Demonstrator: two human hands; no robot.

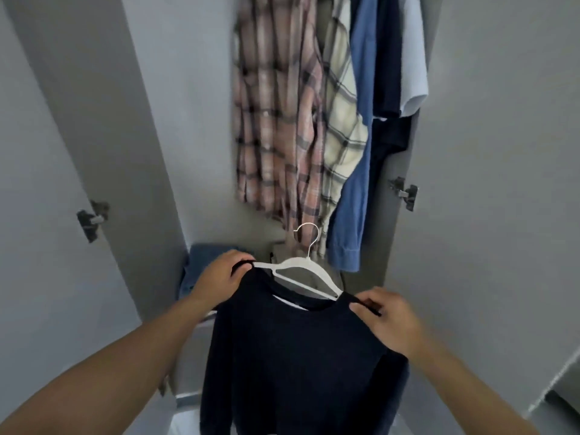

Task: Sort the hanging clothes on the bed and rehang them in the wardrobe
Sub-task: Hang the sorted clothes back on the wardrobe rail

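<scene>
Now, head view:
Left hand: fingers curled, pinching the sweater's left shoulder at the hanger's end.
Right hand: thumb and fingers closed in a pinch on the right shoulder.
Sweater: dark navy, draped on the hanger, held up before the open wardrobe.
Hanger: white, tilted, hook free in the air.
Wardrobe: plaid shirt, cream check shirt, blue shirt hanging at its upper right.

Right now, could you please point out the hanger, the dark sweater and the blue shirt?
hanger (293, 263): head view, white shoulder below the hook.
dark sweater (292, 356): head view, chest.
blue shirt (353, 196): head view, hanging sleeve.
</scene>
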